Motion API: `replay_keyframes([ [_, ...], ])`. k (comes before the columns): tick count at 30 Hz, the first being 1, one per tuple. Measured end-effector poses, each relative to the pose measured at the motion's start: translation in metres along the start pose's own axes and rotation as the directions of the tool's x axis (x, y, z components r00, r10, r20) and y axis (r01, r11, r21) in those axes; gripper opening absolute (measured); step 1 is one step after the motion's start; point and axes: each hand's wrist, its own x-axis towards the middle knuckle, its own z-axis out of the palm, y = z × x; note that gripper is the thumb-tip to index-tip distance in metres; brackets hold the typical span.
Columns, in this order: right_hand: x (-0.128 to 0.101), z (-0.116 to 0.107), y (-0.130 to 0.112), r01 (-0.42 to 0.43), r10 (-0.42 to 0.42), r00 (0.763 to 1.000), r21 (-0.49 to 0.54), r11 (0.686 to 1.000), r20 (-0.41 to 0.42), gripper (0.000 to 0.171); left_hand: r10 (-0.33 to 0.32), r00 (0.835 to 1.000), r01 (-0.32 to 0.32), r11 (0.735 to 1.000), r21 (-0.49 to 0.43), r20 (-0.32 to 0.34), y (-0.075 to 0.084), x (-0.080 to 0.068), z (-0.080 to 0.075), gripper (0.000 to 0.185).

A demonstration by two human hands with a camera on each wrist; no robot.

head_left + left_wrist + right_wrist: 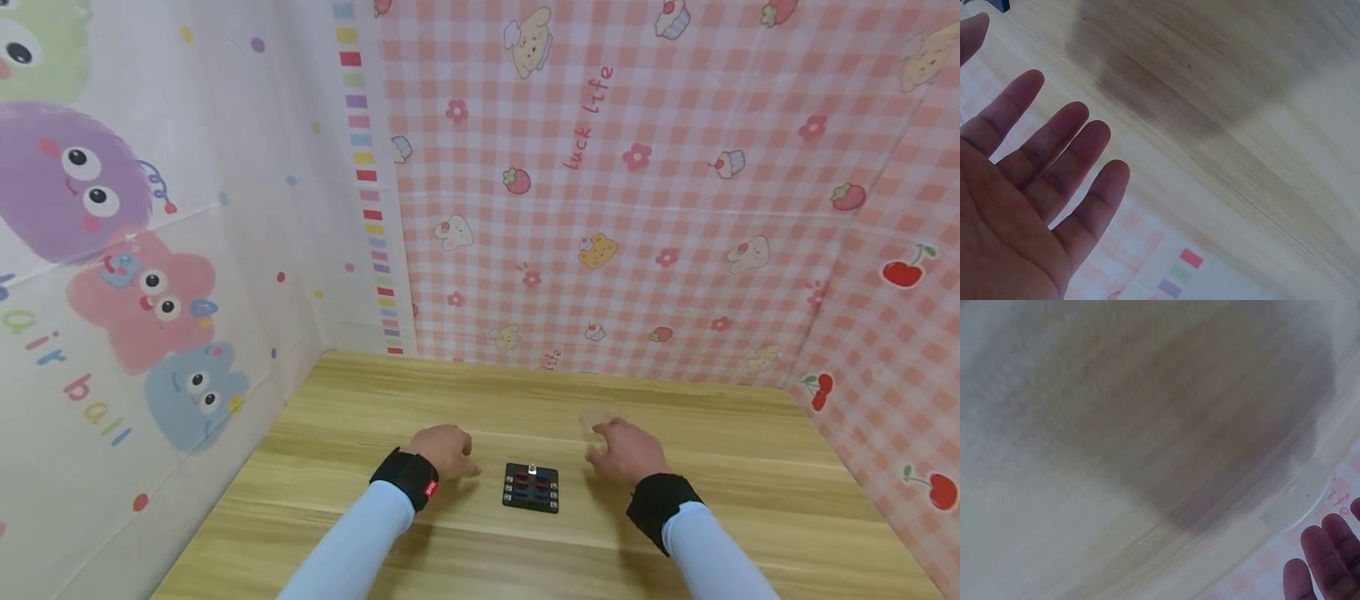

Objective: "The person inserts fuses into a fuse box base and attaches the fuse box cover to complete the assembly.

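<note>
Nearest the camera, two pale blue sleeves with black wrist straps reach forward over the wooden counter (750, 500). Between the wrists sits a small black fuse block (531, 487), flat on the counter, with red and blue inserts in its rows and a small pale part at its far edge; neither hand touches it.

The left hand (446, 450) rests just left of the block. The left wrist view shows its fingers (1054, 162) straight and spread, holding nothing. The right hand (627, 451) lies to the right and slightly beyond the block, its fingers extended toward a clear, faint lid-like piece (596, 423) on the counter; whether they touch it cannot be told. The right wrist view shows only fingertips (1325, 559), apparently relaxed, so this hand reads as open too.

Beyond stand a pink checked backdrop and a cartoon-printed sheet.

Risk, as judged: the clear piece is hard to see against the wood and could be nudged away or missed. A sleeve or wrist strap passing over the block could shift it.
</note>
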Motion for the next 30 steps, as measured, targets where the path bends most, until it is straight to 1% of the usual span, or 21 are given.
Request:
replay_keyframes([
  [8,0.010,0.005,0.012,-0.032,0.032,0.999,-0.017,0.999,0.039,0.052,-0.005,1.000,0.005,1.000,-0.007,0.011,-0.004,-0.004,-0.001,0.033],
  [12,0.014,0.010,0.016,-0.050,0.051,0.997,-0.017,0.999,0.053,0.057,0.000,1.000,0.000,1.000,-0.001,0.013,-0.006,-0.005,0.000,0.032],
  [16,0.019,0.013,0.015,-0.032,0.032,0.999,-0.010,0.999,0.038,0.062,0.012,1.000,-0.012,1.000,0.006,0.008,-0.007,-0.005,-0.001,0.031],
  [21,0.024,0.014,0.012,0.010,-0.009,1.000,-0.022,1.000,0.027,0.062,0.031,0.999,-0.031,0.999,0.011,0.009,-0.005,-0.009,-0.003,0.030],
  [26,0.027,0.017,0.012,0.009,-0.008,0.997,-0.015,1.000,0.075,0.062,0.044,0.999,-0.044,0.999,0.017,0.008,-0.003,-0.014,-0.007,0.029],
  [30,0.027,0.022,0.014,0.008,-0.008,0.995,-0.002,1.000,0.100,0.061,0.040,0.999,-0.040,0.999,0.011,0.018,-0.003,-0.012,-0.006,0.030],
])
